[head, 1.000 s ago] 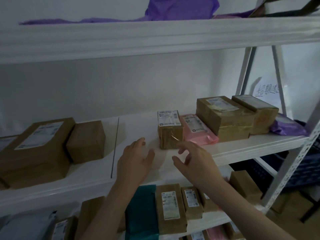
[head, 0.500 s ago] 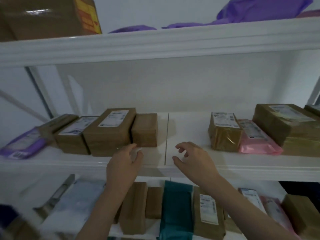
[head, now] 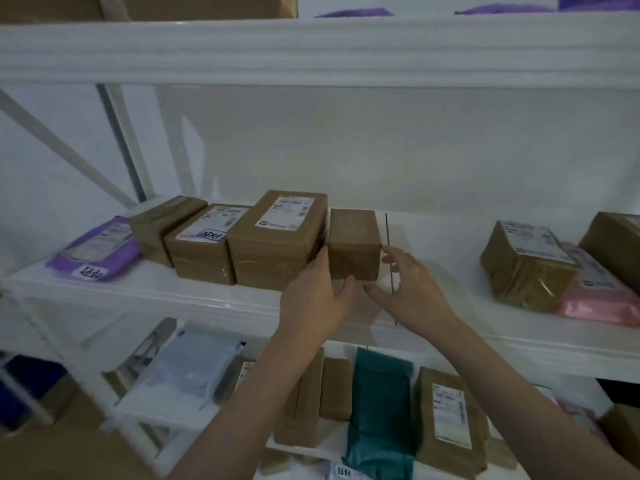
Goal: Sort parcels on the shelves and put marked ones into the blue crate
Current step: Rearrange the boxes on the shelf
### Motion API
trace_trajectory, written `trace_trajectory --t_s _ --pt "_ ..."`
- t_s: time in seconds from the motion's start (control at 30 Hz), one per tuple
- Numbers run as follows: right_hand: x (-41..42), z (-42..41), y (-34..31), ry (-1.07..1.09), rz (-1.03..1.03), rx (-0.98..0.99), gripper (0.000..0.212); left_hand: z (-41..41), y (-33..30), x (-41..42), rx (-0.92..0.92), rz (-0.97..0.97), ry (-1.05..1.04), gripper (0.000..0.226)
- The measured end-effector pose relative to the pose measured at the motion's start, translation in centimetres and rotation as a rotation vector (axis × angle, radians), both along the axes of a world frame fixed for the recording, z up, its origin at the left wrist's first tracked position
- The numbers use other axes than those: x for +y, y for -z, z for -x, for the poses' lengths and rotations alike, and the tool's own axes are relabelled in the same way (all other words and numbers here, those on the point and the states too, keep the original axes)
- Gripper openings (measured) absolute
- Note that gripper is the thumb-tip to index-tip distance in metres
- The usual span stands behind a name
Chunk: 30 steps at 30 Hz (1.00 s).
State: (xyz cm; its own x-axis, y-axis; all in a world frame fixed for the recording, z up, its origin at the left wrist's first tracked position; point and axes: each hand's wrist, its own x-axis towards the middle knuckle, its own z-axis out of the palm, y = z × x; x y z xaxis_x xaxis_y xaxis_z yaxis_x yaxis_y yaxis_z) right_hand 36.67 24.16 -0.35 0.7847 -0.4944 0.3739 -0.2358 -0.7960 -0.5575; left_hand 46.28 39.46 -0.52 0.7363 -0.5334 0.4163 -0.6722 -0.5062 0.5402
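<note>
A small plain brown box (head: 354,242) stands on the middle white shelf (head: 207,299). My left hand (head: 317,299) is at its left front corner, fingers touching its left side. My right hand (head: 412,292) hovers just right of the box, fingers spread and apart from it. To the left sit a larger labelled box (head: 277,240), a box with a handwritten tag (head: 204,249), another brown box (head: 162,223) and a purple tagged bag (head: 93,249). No blue crate is in view.
On the right of the same shelf lie a taped brown parcel (head: 526,265) and a pink bag (head: 602,299). The shelf below holds a teal bag (head: 381,417), brown parcels (head: 450,417) and a clear bag (head: 194,368). An upper shelf (head: 311,46) overhangs.
The view has swung left along the shelf. Both hands moved left and forward from the bare shelf to either side of the small plain box.
</note>
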Motion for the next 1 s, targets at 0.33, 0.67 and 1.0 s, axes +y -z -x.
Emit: trace_trajectory --t_s 0.33,0.67,1.0 --pt "-1.8 -1.1 -0.6 0.009 -0.198 -0.022 0.068 -1.4 0.1 -2.6 0.043 0.031 0.113 0.066" --pt "-2.8 3.8 0.0 0.133 -0.139 -0.097 0.061 1.2 -0.4 -3.7 0.083 0.116 0.337 0.036" --pt "0.3 5.9 -2.0 0.205 0.237 -0.069 0.064 2.0 0.8 -3.2 0.136 0.129 0.479 0.051"
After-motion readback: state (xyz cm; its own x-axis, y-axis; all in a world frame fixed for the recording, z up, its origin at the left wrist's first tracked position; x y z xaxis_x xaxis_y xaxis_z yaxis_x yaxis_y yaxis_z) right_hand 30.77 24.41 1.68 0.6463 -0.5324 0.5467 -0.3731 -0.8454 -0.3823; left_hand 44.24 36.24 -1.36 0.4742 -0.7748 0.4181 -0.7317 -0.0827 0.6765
